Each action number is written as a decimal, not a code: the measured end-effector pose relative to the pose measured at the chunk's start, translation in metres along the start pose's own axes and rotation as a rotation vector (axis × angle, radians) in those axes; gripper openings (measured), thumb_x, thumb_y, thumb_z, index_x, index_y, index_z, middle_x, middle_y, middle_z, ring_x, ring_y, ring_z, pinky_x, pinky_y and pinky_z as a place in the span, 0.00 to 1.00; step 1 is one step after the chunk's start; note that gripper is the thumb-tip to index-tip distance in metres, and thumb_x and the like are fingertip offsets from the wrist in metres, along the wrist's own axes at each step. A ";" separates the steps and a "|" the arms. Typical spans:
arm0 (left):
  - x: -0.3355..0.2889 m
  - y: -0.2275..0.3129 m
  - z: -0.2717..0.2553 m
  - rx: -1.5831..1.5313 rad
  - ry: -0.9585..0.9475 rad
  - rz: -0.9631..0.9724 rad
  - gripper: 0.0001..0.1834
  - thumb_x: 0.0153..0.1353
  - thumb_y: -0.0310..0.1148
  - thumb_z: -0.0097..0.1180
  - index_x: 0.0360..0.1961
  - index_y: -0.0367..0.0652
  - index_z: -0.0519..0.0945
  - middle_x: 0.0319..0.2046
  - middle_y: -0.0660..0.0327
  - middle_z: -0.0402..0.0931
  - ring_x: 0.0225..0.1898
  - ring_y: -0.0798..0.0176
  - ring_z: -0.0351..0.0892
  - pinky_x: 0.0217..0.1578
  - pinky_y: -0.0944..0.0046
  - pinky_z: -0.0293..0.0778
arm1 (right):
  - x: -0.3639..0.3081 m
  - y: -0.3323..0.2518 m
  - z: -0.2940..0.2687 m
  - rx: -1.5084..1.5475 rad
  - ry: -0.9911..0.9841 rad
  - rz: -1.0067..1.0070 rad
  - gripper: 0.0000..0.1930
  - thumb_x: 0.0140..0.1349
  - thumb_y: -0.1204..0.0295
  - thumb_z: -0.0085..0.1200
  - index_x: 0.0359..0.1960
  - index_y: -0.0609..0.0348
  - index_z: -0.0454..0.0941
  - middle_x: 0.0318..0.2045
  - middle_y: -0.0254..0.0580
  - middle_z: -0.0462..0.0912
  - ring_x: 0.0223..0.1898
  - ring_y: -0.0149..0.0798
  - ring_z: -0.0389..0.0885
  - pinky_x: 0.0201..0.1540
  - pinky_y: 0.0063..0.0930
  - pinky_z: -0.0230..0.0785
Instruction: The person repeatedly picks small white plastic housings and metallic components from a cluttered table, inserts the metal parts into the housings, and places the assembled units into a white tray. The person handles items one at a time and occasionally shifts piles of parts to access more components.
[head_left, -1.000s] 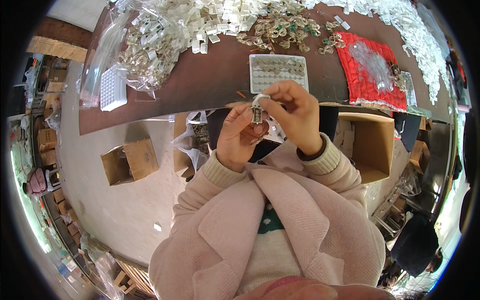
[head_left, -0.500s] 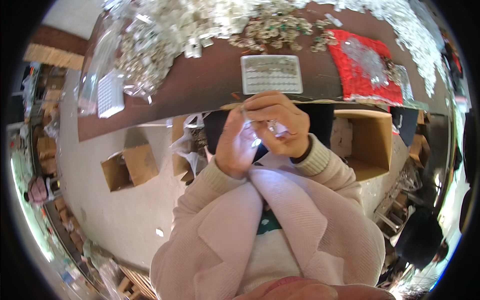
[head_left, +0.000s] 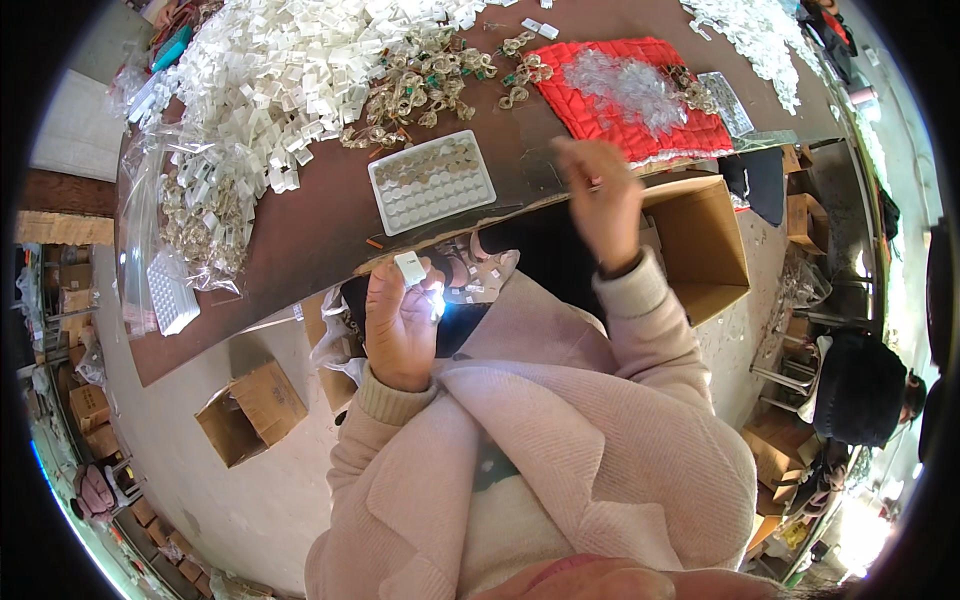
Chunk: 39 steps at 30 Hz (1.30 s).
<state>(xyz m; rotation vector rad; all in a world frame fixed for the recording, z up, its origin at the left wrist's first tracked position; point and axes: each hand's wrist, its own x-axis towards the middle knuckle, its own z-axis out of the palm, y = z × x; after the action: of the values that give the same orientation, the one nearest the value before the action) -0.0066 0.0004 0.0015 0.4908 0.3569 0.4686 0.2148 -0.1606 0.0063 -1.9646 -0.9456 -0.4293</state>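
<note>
My left hand [head_left: 398,335] is raised just off the table's near edge, pinching a small white plastic case [head_left: 409,267] between its fingertips. A bright white light [head_left: 438,302] shines at the same fingers; its source is hard to make out. Away to the right, my right hand [head_left: 607,205] is over the table edge, close to a red quilted cloth [head_left: 560,95]. Its fingers are smeared by motion, and whether they hold anything does not show. Between the hands and the piles lies a white tray [head_left: 432,213] with rows of round wells, the far rows filled with silvery discs.
White plastic cases [head_left: 310,80] are heaped at the back left. Beside them lie tangled wired pieces [head_left: 430,80]. Clear plastic pieces [head_left: 625,90] rest on the red cloth. A filled clear bag [head_left: 205,225] and another white tray [head_left: 172,292] sit left. Cardboard boxes [head_left: 715,240] stand below.
My hands were together near the tray; now they are apart. The right hand has moved right toward the red cloth, while the left keeps the white case. The view has turned and shifted.
</note>
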 end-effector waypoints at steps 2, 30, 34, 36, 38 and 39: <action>0.001 0.000 0.004 -0.001 0.026 -0.006 0.08 0.69 0.36 0.59 0.42 0.45 0.76 0.34 0.59 0.74 0.36 0.63 0.66 0.45 0.61 0.65 | 0.009 0.037 -0.016 -0.204 0.029 0.152 0.13 0.60 0.79 0.63 0.47 0.56 0.86 0.38 0.48 0.86 0.38 0.44 0.85 0.41 0.31 0.76; -0.009 -0.002 0.001 -0.034 -0.172 0.114 0.11 0.69 0.29 0.58 0.52 0.43 0.81 0.50 0.59 0.82 0.53 0.63 0.79 0.57 0.57 0.73 | -0.013 -0.124 0.023 0.637 -0.421 0.104 0.05 0.63 0.85 0.57 0.39 0.65 0.79 0.41 0.45 0.86 0.40 0.33 0.84 0.46 0.25 0.75; -0.011 0.004 0.000 -0.050 -0.183 0.061 0.10 0.69 0.29 0.59 0.50 0.43 0.81 0.47 0.61 0.83 0.48 0.64 0.81 0.54 0.59 0.74 | -0.014 -0.125 0.024 0.636 -0.432 0.062 0.08 0.59 0.85 0.59 0.39 0.64 0.80 0.40 0.45 0.86 0.38 0.37 0.85 0.43 0.25 0.76; -0.012 0.003 0.003 0.006 -0.134 0.115 0.10 0.69 0.28 0.59 0.49 0.43 0.81 0.46 0.60 0.83 0.47 0.64 0.82 0.52 0.61 0.75 | -0.013 -0.125 0.023 0.698 -0.429 0.110 0.09 0.57 0.85 0.60 0.38 0.63 0.80 0.40 0.45 0.87 0.36 0.40 0.86 0.41 0.26 0.77; -0.012 0.004 0.004 -0.015 -0.188 0.122 0.09 0.68 0.27 0.59 0.49 0.43 0.81 0.46 0.60 0.83 0.48 0.63 0.82 0.53 0.59 0.75 | -0.010 -0.125 0.020 0.656 -0.451 0.066 0.08 0.57 0.85 0.60 0.38 0.63 0.80 0.40 0.45 0.87 0.36 0.40 0.86 0.41 0.26 0.77; -0.013 0.002 0.005 -0.052 -0.150 0.142 0.09 0.68 0.23 0.58 0.48 0.36 0.80 0.45 0.57 0.83 0.45 0.65 0.83 0.50 0.64 0.77 | -0.009 -0.124 0.019 0.634 -0.457 0.043 0.08 0.57 0.84 0.61 0.38 0.62 0.80 0.40 0.45 0.87 0.36 0.40 0.86 0.40 0.26 0.77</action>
<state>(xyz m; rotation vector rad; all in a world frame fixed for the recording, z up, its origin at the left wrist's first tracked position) -0.0157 -0.0065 0.0091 0.4999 0.1654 0.5738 0.1140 -0.1097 0.0617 -1.5038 -1.1443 0.3364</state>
